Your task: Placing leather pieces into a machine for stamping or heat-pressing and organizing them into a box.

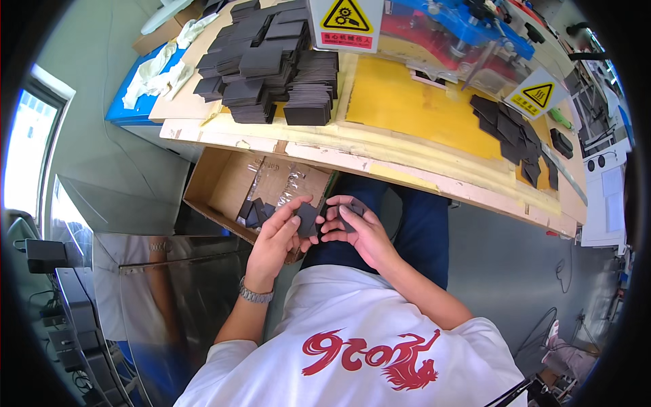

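Above my lap, in front of the table edge, my left hand (277, 234) pinches a thin black rectangular piece (307, 220) between thumb and fingers. Close beside it, my right hand (367, 237) is closed on another black flat piece (351, 216), its thumb lying over it. A narrow gap separates the two hands. Whether either hand holds one piece or several, I cannot tell. Below and left of my hands, an open cardboard box (215, 178) has several similar black pieces (256, 212) at its bottom.
Tall stacks of black pieces (261, 61) stand on the table's left part. A loose black pile (507, 129) lies on the right, beyond a yellow mat (407, 102). A blue machine (451, 24) with warning signs stands behind. A shiny metal cabinet (183, 298) is on my left.
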Action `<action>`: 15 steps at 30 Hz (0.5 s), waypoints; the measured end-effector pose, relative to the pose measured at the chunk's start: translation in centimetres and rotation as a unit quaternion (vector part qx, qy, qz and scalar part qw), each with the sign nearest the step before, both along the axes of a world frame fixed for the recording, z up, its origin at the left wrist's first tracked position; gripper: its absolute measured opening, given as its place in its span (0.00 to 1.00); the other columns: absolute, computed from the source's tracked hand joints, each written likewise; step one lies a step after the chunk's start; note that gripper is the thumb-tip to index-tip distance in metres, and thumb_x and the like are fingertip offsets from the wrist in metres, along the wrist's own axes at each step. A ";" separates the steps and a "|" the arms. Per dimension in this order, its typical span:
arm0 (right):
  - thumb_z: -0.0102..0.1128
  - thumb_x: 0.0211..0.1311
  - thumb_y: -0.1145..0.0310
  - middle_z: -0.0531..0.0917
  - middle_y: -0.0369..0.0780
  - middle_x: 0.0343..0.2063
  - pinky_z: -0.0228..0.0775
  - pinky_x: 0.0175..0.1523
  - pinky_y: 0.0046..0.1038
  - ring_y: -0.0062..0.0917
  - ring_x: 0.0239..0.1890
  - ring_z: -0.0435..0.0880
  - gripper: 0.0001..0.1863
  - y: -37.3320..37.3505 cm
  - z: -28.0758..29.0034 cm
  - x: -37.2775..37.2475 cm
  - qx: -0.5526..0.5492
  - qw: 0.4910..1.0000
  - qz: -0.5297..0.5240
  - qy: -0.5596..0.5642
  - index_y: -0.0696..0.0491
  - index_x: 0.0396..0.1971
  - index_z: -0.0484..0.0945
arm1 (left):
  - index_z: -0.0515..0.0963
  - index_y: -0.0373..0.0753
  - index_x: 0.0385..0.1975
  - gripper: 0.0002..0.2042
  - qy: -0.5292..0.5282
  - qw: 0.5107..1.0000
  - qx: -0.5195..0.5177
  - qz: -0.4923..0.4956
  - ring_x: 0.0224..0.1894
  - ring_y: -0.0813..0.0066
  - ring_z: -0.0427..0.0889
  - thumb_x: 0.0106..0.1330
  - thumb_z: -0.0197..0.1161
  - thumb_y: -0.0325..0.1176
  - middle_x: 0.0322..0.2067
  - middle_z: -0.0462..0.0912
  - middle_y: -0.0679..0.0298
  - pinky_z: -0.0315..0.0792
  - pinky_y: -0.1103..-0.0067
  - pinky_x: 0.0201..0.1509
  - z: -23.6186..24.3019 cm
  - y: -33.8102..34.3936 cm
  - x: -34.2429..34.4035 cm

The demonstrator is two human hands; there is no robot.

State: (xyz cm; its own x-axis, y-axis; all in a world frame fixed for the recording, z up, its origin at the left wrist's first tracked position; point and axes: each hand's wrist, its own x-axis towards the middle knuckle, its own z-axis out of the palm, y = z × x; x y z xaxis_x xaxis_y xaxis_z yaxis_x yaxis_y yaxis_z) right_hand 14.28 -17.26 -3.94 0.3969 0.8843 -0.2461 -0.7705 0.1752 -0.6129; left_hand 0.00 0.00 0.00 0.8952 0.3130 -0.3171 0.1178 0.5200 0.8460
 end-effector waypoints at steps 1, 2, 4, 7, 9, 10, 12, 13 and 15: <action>0.60 0.82 0.62 0.83 0.38 0.47 0.85 0.52 0.31 0.23 0.46 0.85 0.18 0.3 0.0 -0.1 -0.011 1.000 -0.024 -0.016 0.53 0.63 0.75 | 0.69 0.34 0.75 0.22 -0.001 1.000 0.019 -0.002 0.41 0.74 0.89 0.84 0.53 0.26 0.53 0.88 0.54 0.80 0.82 0.39 0.2 0.1 0.3; 0.60 0.83 0.62 0.82 0.36 0.42 0.84 0.49 0.28 0.19 0.42 0.83 0.17 0.5 0.0 -0.1 -0.022 0.998 -0.048 -0.032 0.54 0.61 0.76 | 0.69 0.32 0.74 0.22 -0.002 0.999 0.038 -0.004 0.40 0.74 0.89 0.83 0.53 0.25 0.49 0.89 0.56 0.80 0.82 0.38 0.5 0.2 0.7; 0.62 0.81 0.61 0.80 0.34 0.42 0.80 0.44 0.26 0.17 0.39 0.80 0.17 -0.6 -0.1 -0.7 -0.026 0.999 -0.033 -0.020 0.53 0.60 0.76 | 0.71 0.32 0.72 0.20 0.011 0.997 0.072 -0.004 0.39 0.75 0.88 0.83 0.53 0.25 0.49 0.89 0.57 0.79 0.83 0.37 1.1 -1.1 0.3; 0.65 0.80 0.62 0.78 0.32 0.41 0.72 0.37 0.23 0.13 0.35 0.75 0.16 -0.9 1.5 -1.3 -0.024 1.000 -0.017 0.007 0.53 0.57 0.76 | 0.74 0.30 0.68 0.17 0.026 0.987 0.157 0.008 0.37 0.77 0.88 0.84 0.54 0.25 0.47 0.90 0.57 0.78 0.84 0.35 1.2 -2.4 0.3; 0.66 0.79 0.62 0.78 0.31 0.40 0.67 0.35 0.21 0.12 0.34 0.73 0.15 -0.6 1.9 -1.8 -0.020 0.999 -0.019 0.025 0.53 0.56 0.77 | 0.77 0.29 0.65 0.15 0.029 0.978 0.206 0.019 0.36 0.78 0.88 0.83 0.54 0.26 0.46 0.90 0.57 0.78 0.84 0.33 1.2 -3.0 0.4; 0.66 0.79 0.63 0.78 0.30 0.36 0.66 0.35 0.21 0.11 0.32 0.72 0.13 -0.5 1.6 -2.0 -0.043 0.998 -0.033 -0.036 0.53 0.54 0.79 | 0.78 0.28 0.62 0.14 0.055 0.963 0.265 0.014 0.35 0.78 0.88 0.83 0.54 0.26 0.45 0.90 0.57 0.78 0.83 0.33 1.2 -3.2 0.4; 0.66 0.79 0.64 0.78 0.29 0.33 0.65 0.35 0.20 0.11 0.30 0.71 0.11 -0.1 1.1 -2.2 -0.066 0.992 -0.047 -0.097 0.53 0.52 0.80 | 0.80 0.27 0.59 0.13 0.081 0.943 0.324 0.010 0.34 0.78 0.89 0.83 0.55 0.26 0.44 0.91 0.57 0.78 0.83 0.32 1.3 -3.6 0.6; 0.67 0.79 0.64 0.77 0.28 0.32 0.63 0.34 0.19 0.10 0.30 0.70 0.10 0.2 1.0 -2.3 -0.086 0.987 -0.068 -0.117 0.53 0.50 0.81 | 0.81 0.27 0.57 0.13 0.063 0.943 0.326 0.017 0.34 0.77 0.90 0.84 0.54 0.27 0.43 0.91 0.57 0.79 0.82 0.32 1.5 -3.9 0.7; 0.67 0.78 0.64 0.77 0.27 0.30 0.61 0.33 0.18 0.10 0.29 0.69 0.09 0.4 0.9 -2.4 -0.105 0.981 -0.086 -0.137 0.53 0.48 0.81 | 0.82 0.27 0.55 0.13 0.046 0.943 0.328 0.026 0.34 0.76 0.90 0.85 0.53 0.28 0.42 0.91 0.57 0.80 0.81 0.32 1.8 -3.9 0.7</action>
State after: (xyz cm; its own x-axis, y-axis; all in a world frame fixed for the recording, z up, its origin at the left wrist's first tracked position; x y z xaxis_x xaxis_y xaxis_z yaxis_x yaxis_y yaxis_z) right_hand 11.85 -16.83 -3.08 0.6123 0.7394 -0.2800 -0.5423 0.1350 -0.8292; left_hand 0.69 -3.85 1.84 0.8519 0.5110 -0.1150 0.1946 -0.1051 0.9752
